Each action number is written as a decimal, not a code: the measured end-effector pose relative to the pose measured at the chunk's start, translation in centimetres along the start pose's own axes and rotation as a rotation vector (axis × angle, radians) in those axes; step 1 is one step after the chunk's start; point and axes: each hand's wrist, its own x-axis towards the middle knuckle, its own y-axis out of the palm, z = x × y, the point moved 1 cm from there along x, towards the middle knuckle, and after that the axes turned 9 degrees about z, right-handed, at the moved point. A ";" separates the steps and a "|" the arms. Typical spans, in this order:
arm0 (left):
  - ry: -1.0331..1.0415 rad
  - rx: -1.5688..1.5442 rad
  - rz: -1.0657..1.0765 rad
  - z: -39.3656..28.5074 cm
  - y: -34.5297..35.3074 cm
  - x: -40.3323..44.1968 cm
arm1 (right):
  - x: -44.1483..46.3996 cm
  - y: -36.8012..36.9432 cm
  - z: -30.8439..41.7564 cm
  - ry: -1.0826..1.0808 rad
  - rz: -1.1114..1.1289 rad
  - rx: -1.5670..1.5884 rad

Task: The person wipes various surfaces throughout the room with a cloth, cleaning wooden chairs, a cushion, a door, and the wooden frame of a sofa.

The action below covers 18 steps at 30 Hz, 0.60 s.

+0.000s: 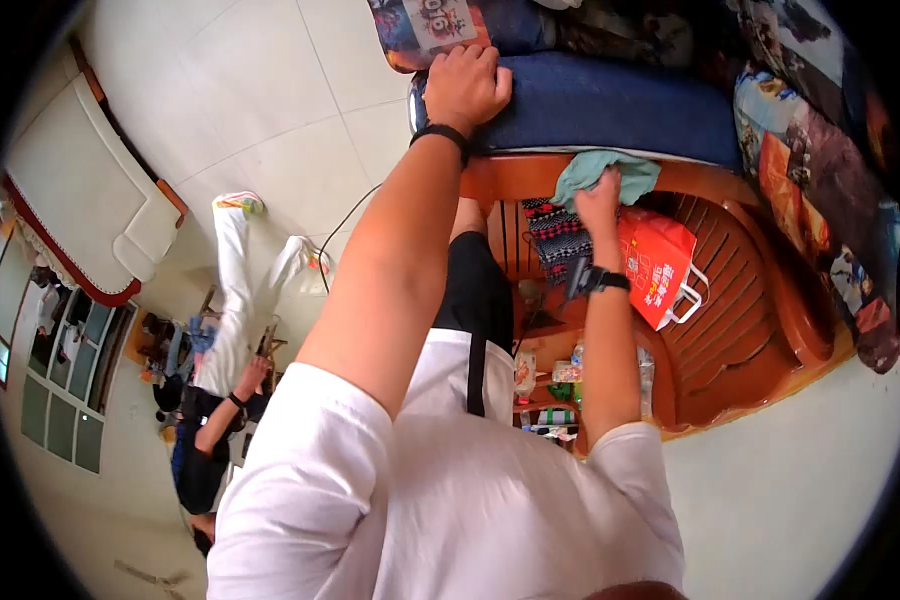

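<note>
My left hand (pixel 465 88), with a black band at its wrist, rests with fingers curled and closed on the edge of a navy blue seat cushion (pixel 610 108), where a printed patterned cushion (pixel 450 32) meets it. My right hand (pixel 602 200), wearing a dark watch, is closed on a light green cloth (pixel 625 172). The cloth is bunched against the reddish-brown wooden frame (pixel 515 178) along the cushion. Beside and below my right hand are a red paper bag (pixel 655 265) with white handles and a dark patterned knit fabric (pixel 558 238).
Slatted wood (pixel 740 300) curves around the bag. Printed cushions (pixel 800 180) lie at the right. A shelf with several packages (pixel 560 390) shows beneath my right arm. A cable (pixel 342 225) runs over the floor tiles. At the left are another person (pixel 220 400) and a cream padded seat (pixel 90 190).
</note>
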 end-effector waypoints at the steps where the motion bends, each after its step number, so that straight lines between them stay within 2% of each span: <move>1: 0.006 -0.001 0.006 -0.1 -0.1 -0.1 | 0.3 -0.7 -1.5 0.051 0.030 0.094; 3: 0.032 -0.005 0.017 0.0 0.2 0.0 | 1.2 -3.2 -3.8 0.360 -0.004 0.306; 4: 0.038 -0.020 0.026 0.0 0.5 0.1 | 1.5 -4.1 -4.5 0.495 -0.092 0.432; 6: 0.073 -0.006 0.054 -0.1 0.6 0.4 | 1.8 -3.9 -6.6 0.635 -0.415 0.816; 7: 0.066 -0.002 0.054 -0.3 0.6 0.4 | 1.9 -3.4 -6.4 0.528 -0.428 0.815; 9: 0.125 -0.021 0.086 -1.0 0.5 0.3 | 1.4 -1.5 -5.0 0.676 -0.507 0.823; 10: 0.084 -0.041 0.069 -1.2 0.7 0.0 | 0.8 -0.3 -4.9 0.703 -0.477 0.799; 11: 0.057 -0.058 0.062 -1.4 0.9 -0.1 | 0.0 -0.5 -2.1 0.715 -0.427 0.984; 13: 0.213 -0.146 0.111 -2.3 1.4 -0.3 | -1.5 1.0 0.9 0.712 -0.557 1.132; 15: 0.157 -0.071 0.021 -2.4 1.8 -0.5 | -1.8 3.3 3.7 0.741 -0.741 1.247; 16: 0.113 -0.044 0.145 -2.2 1.8 -0.3 | -1.4 5.5 4.6 0.675 -0.887 1.264; 17: 0.051 -0.003 0.264 -2.1 1.4 -0.3 | -1.7 7.5 5.3 0.587 -0.900 0.963; 18: -0.021 0.070 0.349 -2.4 1.4 -0.3 | -2.1 9.6 6.3 0.576 -0.941 0.863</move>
